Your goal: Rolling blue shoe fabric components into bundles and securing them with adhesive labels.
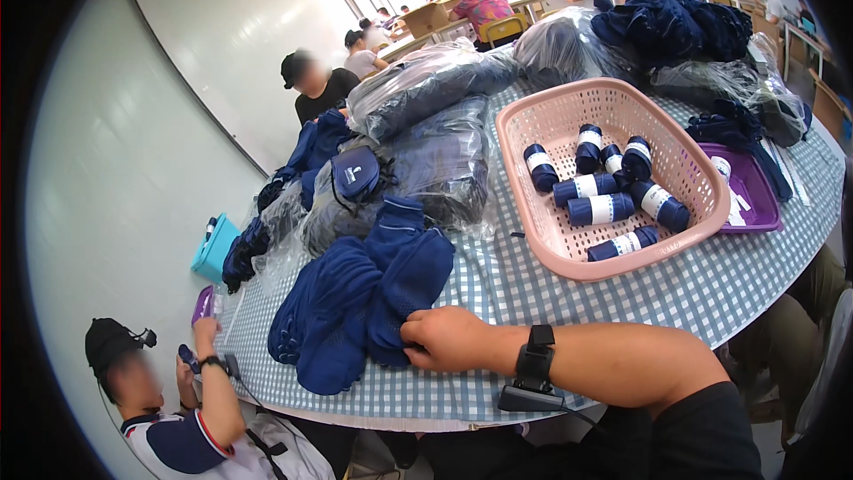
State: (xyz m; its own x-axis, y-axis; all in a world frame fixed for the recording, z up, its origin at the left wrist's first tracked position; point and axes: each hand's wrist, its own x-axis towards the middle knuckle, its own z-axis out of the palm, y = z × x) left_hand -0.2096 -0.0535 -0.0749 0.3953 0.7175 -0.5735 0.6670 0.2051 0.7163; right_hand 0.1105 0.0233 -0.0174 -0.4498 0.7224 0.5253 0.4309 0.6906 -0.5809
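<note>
Right now, the person's right hand is gripping the edge of a navy knit sock at the right side of a loose sock pile; its fingers are curling inward, and their tips are partly hiding against the fabric. The left hand is not showing, so I cannot tell what it is doing. The sock pile is lying on a blue-and-white checked tablecloth, near the table's close edge, with rounded ends facing the wearer.

Judging by this grip, the step in hand is probably separating or straightening one sock. The next move would be calling for a secure pinch on that edge, and perhaps a second hand steadying the layers, so that neighbouring socks are not dragging along.

Beyond the forearm, a pink perforated basket is holding navy fabric rolls with white bands, well apart from the pile, and a purple tray is sitting just beside the basket's right side. Behind the pile, a navy zip case is resting among plastic-wrapped bundles. At lower left, a co-worker in a black cap is holding a small dark roll.
</note>
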